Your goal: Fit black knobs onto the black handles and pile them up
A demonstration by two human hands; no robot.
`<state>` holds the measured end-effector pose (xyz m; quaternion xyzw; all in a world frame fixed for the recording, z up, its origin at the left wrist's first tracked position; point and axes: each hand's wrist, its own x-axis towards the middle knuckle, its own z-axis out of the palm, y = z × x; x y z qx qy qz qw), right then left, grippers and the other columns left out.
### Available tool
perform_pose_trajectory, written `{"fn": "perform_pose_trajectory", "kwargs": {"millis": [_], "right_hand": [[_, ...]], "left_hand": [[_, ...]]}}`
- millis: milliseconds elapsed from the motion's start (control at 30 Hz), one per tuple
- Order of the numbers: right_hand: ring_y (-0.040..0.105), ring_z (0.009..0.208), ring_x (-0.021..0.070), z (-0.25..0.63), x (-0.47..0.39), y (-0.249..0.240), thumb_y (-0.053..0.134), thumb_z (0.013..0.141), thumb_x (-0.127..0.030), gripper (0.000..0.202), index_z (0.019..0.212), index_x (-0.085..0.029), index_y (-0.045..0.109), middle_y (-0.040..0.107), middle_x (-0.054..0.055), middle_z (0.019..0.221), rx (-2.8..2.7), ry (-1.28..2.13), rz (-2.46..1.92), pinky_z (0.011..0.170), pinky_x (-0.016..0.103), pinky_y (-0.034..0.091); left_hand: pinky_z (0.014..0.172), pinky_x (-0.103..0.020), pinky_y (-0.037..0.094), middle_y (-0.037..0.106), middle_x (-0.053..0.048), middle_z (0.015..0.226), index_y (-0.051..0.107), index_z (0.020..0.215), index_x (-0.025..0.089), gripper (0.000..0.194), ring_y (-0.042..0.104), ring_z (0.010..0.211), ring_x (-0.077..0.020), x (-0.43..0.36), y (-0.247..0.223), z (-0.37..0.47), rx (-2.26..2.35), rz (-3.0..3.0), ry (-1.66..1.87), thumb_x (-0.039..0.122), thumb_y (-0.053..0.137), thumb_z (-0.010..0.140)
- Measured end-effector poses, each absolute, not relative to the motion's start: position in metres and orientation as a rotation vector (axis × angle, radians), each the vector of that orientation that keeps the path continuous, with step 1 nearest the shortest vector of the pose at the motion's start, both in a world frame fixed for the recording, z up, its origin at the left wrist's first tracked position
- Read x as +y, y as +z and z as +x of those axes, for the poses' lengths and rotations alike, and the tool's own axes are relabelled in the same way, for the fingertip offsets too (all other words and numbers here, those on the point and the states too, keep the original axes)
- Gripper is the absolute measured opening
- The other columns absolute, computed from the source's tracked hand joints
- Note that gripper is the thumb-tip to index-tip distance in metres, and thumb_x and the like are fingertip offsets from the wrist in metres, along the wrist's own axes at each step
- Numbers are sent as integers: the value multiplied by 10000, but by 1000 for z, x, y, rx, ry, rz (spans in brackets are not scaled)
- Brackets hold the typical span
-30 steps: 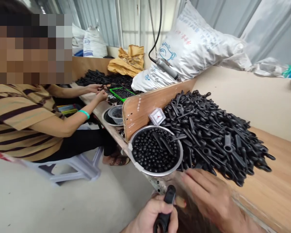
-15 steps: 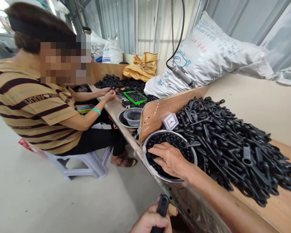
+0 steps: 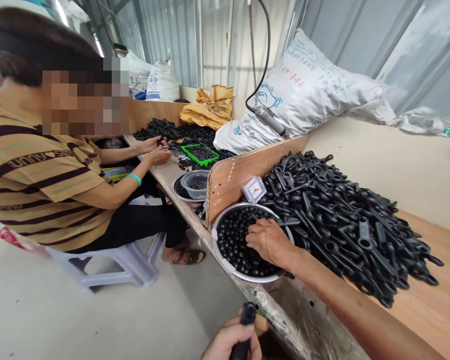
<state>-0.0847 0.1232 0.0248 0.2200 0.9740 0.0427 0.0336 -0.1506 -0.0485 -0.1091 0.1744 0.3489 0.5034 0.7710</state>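
My right hand (image 3: 268,240) is over a metal bowl (image 3: 216,250) filled with small round black pieces (image 3: 232,237). Its fingers are curled together and their tips are down among the pieces. Whatever they pinch is hidden. A black lever-shaped part (image 3: 289,221) lies across the bowl's right rim, beside the hand. Below, off the table's front edge, my left hand (image 3: 228,340) is closed round a black ring-ended plastic part (image 3: 243,332), held upright with its rounded end up.
A heap of black ring-ended parts (image 3: 345,225) covers the table right of the bowl. Behind the bowl stand a small clock (image 3: 254,189) and a wooden divider (image 3: 243,170). A seated co-worker (image 3: 52,175) handles parts beyond it, near a green tray (image 3: 200,161). A white sack (image 3: 303,85) leans behind.
My right hand's fingers, spread over the bowl before, have drawn together and moved towards its right side, uncovering more round pieces. My left hand keeps its hold. The view has shifted slightly.
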Motion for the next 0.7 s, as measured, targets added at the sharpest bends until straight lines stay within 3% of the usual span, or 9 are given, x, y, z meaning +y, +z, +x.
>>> {"fn": "perform_pose_trajectory", "kwargs": {"millis": [133,333,700], "right_hand": [[458,872,175,-66,125,35,399,906,-263,227,827,-193,599,622,5,878,2983,119,808,750,313,282],[465,836,199,-47,115,33,542,781,-173,92,756,-182,630,608,32,899,2928,110,919,673,315,293],[460,837,233,-51,105,37,494,721,-32,197,674,-131,658,608,93,815,2923,85,941,643,333,308]], "left_hand": [[397,-201,178,511,1,414,587,699,114,518,349,350,-63,-40,-102,-143,763,468,984,618,497,617],[359,-208,149,517,0,397,598,738,102,467,322,299,-66,-30,-88,-126,773,621,925,550,523,628],[344,-196,166,537,0,418,595,721,101,425,332,301,-56,-30,-82,-115,766,675,962,511,560,614]]}}
